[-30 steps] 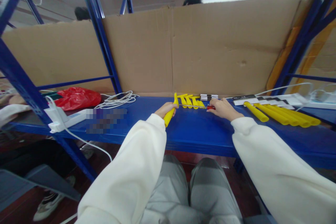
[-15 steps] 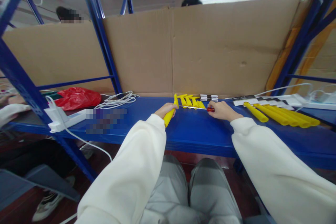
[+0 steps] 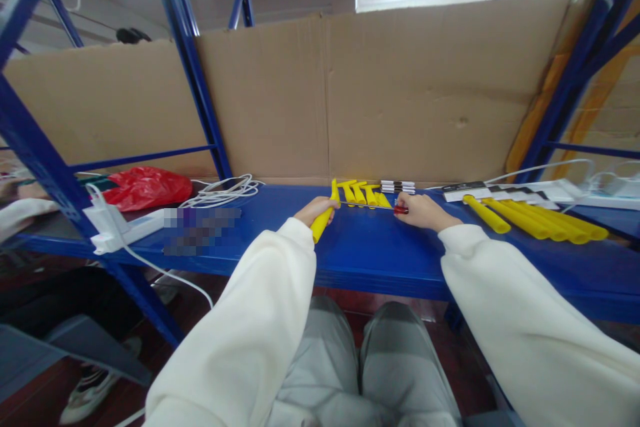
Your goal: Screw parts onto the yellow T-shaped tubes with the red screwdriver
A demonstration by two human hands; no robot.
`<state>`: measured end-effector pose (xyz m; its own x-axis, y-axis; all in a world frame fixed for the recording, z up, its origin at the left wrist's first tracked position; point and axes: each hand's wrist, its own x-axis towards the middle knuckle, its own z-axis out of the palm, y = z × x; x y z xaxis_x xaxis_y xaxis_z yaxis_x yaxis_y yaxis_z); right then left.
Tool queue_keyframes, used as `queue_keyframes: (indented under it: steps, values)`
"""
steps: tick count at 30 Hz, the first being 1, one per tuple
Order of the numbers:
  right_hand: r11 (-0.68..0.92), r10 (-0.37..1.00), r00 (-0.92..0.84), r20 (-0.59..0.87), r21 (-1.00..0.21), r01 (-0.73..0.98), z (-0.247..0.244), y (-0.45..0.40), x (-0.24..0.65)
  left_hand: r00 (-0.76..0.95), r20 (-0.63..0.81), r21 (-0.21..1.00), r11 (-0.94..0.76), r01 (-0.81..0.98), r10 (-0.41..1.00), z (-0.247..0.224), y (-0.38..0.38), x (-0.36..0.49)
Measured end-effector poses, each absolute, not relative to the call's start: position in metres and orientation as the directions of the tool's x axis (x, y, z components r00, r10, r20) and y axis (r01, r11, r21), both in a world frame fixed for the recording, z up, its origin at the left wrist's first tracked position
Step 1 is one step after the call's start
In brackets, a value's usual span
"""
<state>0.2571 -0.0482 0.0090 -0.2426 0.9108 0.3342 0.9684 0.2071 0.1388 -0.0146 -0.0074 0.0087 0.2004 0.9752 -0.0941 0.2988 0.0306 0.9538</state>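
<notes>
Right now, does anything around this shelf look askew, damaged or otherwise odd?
Two things: a white cable droops over the front edge of the blue shelf at the left and could snag; the cardboard behind has a small dent or mark towards the right. No spill shows.

"Colours, quick?"
"Held handle (image 3: 321, 227): yellow. Screwdriver grip (image 3: 401, 210): red. Tubes (image 3: 487, 215): yellow too."
"Patterns?"
"Small stack (image 3: 397, 186): black and white stripes."
"Rest?"
"Tabletop (image 3: 370, 260) and rack post (image 3: 193, 80), blue. Cardboard (image 3: 425, 93), plain tan. Bag (image 3: 145, 188), solid red. Coiled cable (image 3: 220, 193), white. Sleeves (image 3: 250, 307), cream, no pattern. Trousers (image 3: 410, 360), grey."
</notes>
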Motion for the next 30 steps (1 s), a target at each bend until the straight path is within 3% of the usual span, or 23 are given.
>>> queue_keyframes:
  steps: [7, 13, 30]
  values:
    - [0.228, 0.908, -0.282, 0.311, 0.198, 0.953, 0.0104, -0.0502, 0.2559, 0.190, -0.097, 0.953, 0.036, 0.302, 0.977, 0.0108, -0.0114, -0.0135]
    - [0.144, 0.928, -0.195, 0.319, 0.177, 0.974, 0.0092, -0.0481, 0.2573, 0.199, -0.089, 0.956, 0.028, 0.290, 0.976, 0.0131, -0.0168, -0.0119]
    - [0.120, 0.924, -0.179, 0.339, 0.186, 0.975, 0.0086, -0.0471, 0.2567, 0.221, -0.101, 0.951, 0.028, 0.308, 0.970, 0.0106, -0.0099, -0.0147]
